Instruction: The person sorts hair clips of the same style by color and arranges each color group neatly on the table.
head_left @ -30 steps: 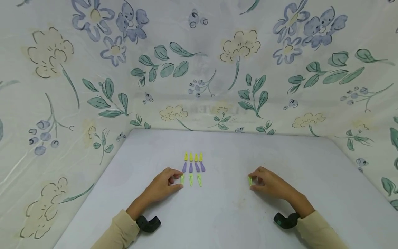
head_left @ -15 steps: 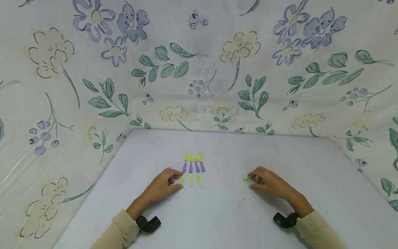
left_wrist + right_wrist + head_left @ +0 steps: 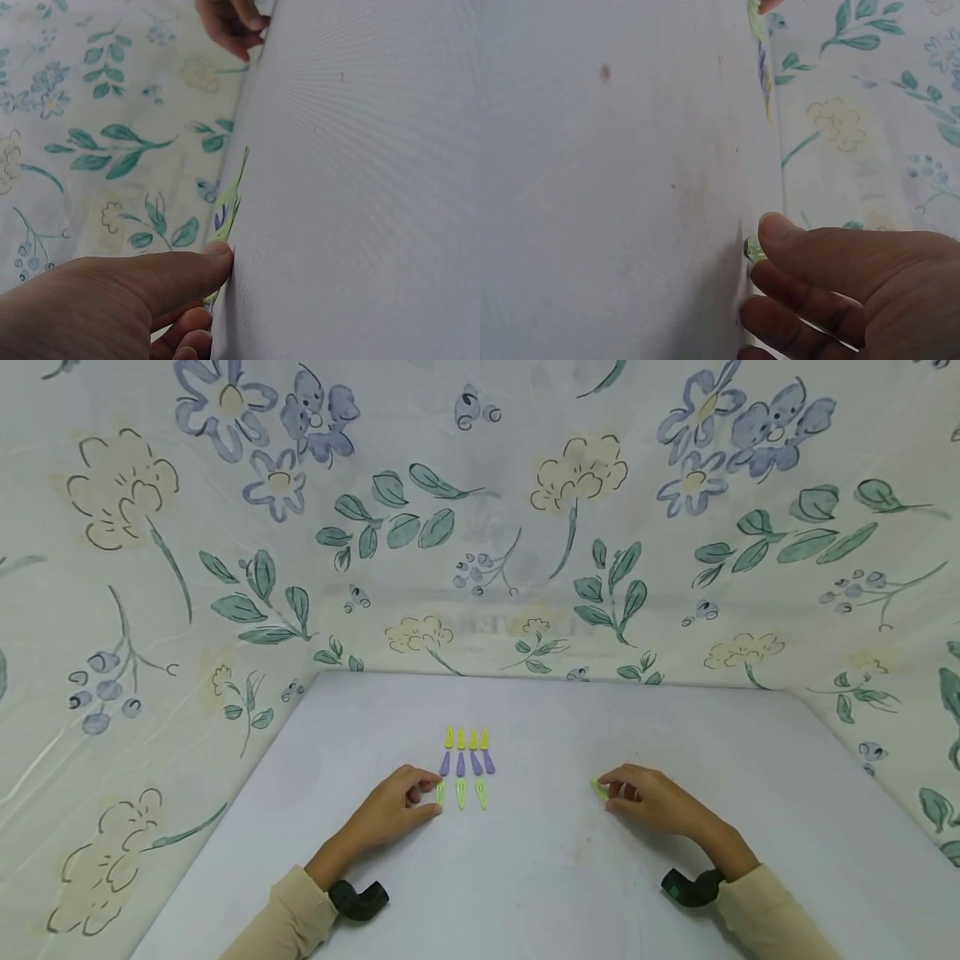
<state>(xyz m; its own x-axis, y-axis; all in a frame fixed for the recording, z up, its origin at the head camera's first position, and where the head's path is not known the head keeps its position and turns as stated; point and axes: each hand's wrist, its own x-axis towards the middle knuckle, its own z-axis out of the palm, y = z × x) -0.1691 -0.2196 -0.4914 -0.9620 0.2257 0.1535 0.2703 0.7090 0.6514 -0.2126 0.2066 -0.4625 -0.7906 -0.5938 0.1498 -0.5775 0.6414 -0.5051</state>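
In the head view, my left hand (image 3: pixel 396 806) has its thumb and index finger at the two ends of the leftmost light-green snap hair clip (image 3: pixel 440 792) lying on the table. Two more light-green clips (image 3: pixel 482 794) lie beside it. Behind them is a row of several purple hair clips (image 3: pixel 461 764), then a row of several yellow ones (image 3: pixel 472 739). Well to the right, my right hand (image 3: pixel 651 797) pinches another light-green hair clip (image 3: pixel 598 788) by the fingertips, low over the table. The right wrist view shows this clip (image 3: pixel 754 249) partly hidden behind the thumb.
Everything lies on a white table (image 3: pixel 525 877). A floral sheet (image 3: pixel 510 527) rises like a wall along its back and sides. Each wrist wears a black camera, one on the left (image 3: pixel 358 900) and one on the right (image 3: pixel 690 888).
The green clip in my right hand has turned from upright to sideways, then to a slant, as the fingers shifted on it. My left hand and the rows have stayed put.
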